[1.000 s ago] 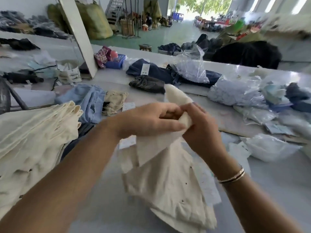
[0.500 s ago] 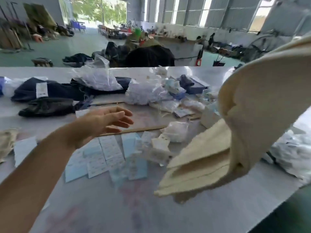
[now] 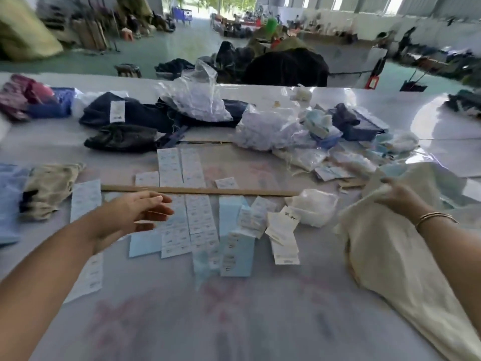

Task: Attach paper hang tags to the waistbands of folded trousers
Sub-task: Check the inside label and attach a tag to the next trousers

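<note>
Cream folded trousers [image 3: 385, 246] lie on the table at the right, and my right hand [image 3: 395, 198] grips their upper end. My left hand [image 3: 140, 213] hovers open, fingers apart, over the left part of a spread of paper hang tags [image 3: 197, 217]. The tags are white and pale blue strips scattered across the middle of the table. A white tag with handwriting [image 3: 283, 225] lies to the right of them.
A thin wooden stick [image 3: 223, 191] lies across the tags. Dark trousers [image 3: 125, 138] and clear plastic bags [image 3: 270, 128] fill the far side. A beige garment [image 3: 49, 188] and a blue one [image 3: 10, 201] lie at the left. The white table [image 3: 234, 321] stretches toward me.
Both hands held the cream trousers a second ago. My right hand swung them to the right and laid them down; my left hand let go and reached over the tags.
</note>
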Available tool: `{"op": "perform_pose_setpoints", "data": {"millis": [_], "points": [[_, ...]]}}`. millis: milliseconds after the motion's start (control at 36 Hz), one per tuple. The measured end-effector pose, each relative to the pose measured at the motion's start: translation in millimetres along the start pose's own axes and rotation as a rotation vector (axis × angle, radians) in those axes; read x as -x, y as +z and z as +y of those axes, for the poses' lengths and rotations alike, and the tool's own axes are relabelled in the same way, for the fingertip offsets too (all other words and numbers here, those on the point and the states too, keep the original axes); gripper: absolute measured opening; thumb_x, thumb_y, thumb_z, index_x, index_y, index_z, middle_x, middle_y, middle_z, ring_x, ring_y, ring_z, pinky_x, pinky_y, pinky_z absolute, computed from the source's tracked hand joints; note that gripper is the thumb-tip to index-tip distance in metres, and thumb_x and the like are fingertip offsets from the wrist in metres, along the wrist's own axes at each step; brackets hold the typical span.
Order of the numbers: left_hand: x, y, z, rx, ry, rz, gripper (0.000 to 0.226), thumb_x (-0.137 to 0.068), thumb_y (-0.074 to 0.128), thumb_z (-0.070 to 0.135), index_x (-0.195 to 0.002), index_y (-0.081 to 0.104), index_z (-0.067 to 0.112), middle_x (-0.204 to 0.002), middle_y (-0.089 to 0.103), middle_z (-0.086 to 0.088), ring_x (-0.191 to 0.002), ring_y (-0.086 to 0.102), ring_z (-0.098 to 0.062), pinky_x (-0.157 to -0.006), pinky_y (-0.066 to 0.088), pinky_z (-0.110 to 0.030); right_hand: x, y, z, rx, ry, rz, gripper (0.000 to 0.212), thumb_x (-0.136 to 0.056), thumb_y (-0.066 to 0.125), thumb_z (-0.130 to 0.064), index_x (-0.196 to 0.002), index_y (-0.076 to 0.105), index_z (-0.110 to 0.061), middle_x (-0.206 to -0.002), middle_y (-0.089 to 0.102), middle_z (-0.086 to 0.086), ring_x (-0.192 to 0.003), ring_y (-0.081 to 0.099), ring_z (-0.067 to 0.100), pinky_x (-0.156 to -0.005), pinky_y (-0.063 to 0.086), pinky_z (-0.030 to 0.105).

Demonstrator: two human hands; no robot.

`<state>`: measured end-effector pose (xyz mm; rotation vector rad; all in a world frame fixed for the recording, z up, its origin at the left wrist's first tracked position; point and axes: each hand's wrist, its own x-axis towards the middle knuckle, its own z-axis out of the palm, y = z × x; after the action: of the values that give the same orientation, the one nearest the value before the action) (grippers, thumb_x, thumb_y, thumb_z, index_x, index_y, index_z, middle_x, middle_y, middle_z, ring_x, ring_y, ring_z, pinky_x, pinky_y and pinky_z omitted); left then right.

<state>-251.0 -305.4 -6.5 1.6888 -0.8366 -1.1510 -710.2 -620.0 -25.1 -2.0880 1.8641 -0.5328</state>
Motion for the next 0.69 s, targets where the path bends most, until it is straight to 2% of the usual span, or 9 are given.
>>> {"op": "perform_pose_setpoints", "data": {"millis": [83, 139, 167, 306, 444, 528, 611, 639, 694], "points": [[9.0, -19.9, -16.3, -0.019, -0.021, 0.055, 0.022, -0.099, 0.048, 0.023, -0.106, 0.066, 0.014, -0.098, 0.074, -0.007, -0.091, 0.067, -0.019, -0.087, 0.05, -0.036, 1.7, 67.2, -51.8, -0.109, -0.1, -0.116, 0.052, -0.079, 0.065, 0.012, -0.128, 0.048, 0.009, -0.126, 0.05, 0.033, -0.113, 0.051, 0.043, -0.095, 0.041, 0.041], [16.8, -36.5, -26.6, -0.026, -0.031, 0.095, 0.022, -0.099, 0.048, 0.024, -0.108, 0.067, 0.015, -0.099, 0.074, -0.007, -0.092, 0.067, -0.018, -0.089, 0.049, -0.037, 18.9, 103.6, -109.1, -0.139, -0.252, -0.167, 0.044, -0.082, 0.06, 0.012, -0.125, 0.053, 0.006, -0.123, 0.052, 0.03, -0.105, 0.058, 0.044, -0.083, 0.043, 0.029], [21.2, -45.1, -31.4, -0.025, -0.036, 0.118, 0.022, -0.099, 0.049, 0.024, -0.108, 0.067, 0.015, -0.099, 0.074, -0.006, -0.092, 0.067, -0.018, -0.09, 0.049, -0.038, 31.4, 120.6, -140.0, -0.156, -0.333, -0.214, 0.04, -0.084, 0.059, 0.011, -0.123, 0.056, 0.003, -0.12, 0.053, 0.029, -0.098, 0.061, 0.043, -0.078, 0.043, 0.029], [54.6, -94.6, -52.3, -0.041, -0.034, 0.27, 0.018, -0.1, 0.05, 0.026, -0.107, 0.066, 0.022, -0.101, 0.073, -0.001, -0.093, 0.065, -0.014, -0.088, 0.048, -0.034, 120.4, 182.0, -296.9, -0.213, -0.833, -0.426, 0.027, -0.089, 0.056, 0.001, -0.112, 0.068, -0.008, -0.113, 0.063, 0.014, -0.095, 0.063, 0.029, -0.084, 0.045, 0.028], [111.9, -162.2, -82.0, -0.143, -0.046, 0.524, 0.012, -0.099, 0.052, 0.021, -0.104, 0.063, 0.02, -0.1, 0.066, 0.001, -0.092, 0.058, -0.011, -0.08, 0.043, -0.026, 237.4, 235.0, -435.0, -0.258, -1.138, -0.69, 0.024, -0.091, 0.056, -0.004, -0.11, 0.069, -0.01, -0.111, 0.064, 0.015, -0.1, 0.059, 0.026, -0.089, 0.043, 0.031], [153.5, -210.2, -103.0, -0.205, -0.056, 0.687, 0.009, -0.098, 0.053, 0.013, -0.101, 0.06, 0.018, -0.09, 0.059, 0.005, -0.083, 0.052, -0.006, -0.067, 0.039, -0.014, 303.3, 266.0, -498.3, -0.282, -1.183, -0.845, 0.028, -0.091, 0.058, -0.006, -0.118, 0.065, -0.007, -0.118, 0.06, 0.02, -0.106, 0.057, 0.031, -0.087, 0.037, 0.024], [191.3, -253.3, -126.3, -0.239, -0.116, 0.812, 0.01, -0.096, 0.055, 0.012, -0.104, 0.061, 0.016, -0.097, 0.061, 0.001, -0.088, 0.054, -0.011, -0.071, 0.04, -0.021, 355.1, 297.0, -553.3, -0.312, -1.127, -0.963, 0.033, -0.092, 0.059, -0.012, -0.123, 0.06, -0.003, -0.12, 0.062, 0.019, -0.102, 0.056, 0.028, -0.078, 0.036, 0.022], [203.0, -265.0, -133.7, -0.247, -0.15, 0.844, 0.01, -0.096, 0.056, 0.013, -0.104, 0.061, 0.017, -0.099, 0.062, -0.001, -0.09, 0.056, -0.014, -0.074, 0.043, -0.025, 369.1, 307.7, -571.2, -0.287, -1.097, -1.0, 0.037, -0.092, 0.059, -0.017, -0.127, 0.057, -0.005, -0.125, 0.06, 0.018, -0.105, 0.055, 0.026, -0.081, 0.037, 0.023], [219.8, -281.0, -144.8, -0.251, -0.204, 0.893, 0.01, -0.096, 0.055, 0.015, -0.104, 0.062, 0.018, -0.089, 0.061, 0.0, -0.078, 0.057, -0.017, -0.067, 0.046, -0.029, 388.6, 326.7, -603.9, -0.274, -1.022, -1.042, 0.047, -0.093, 0.058, -0.026, -0.135, 0.048, -0.007, -0.134, 0.053, 0.015, -0.12, 0.05, 0.028, -0.094, 0.038, 0.03]]}}
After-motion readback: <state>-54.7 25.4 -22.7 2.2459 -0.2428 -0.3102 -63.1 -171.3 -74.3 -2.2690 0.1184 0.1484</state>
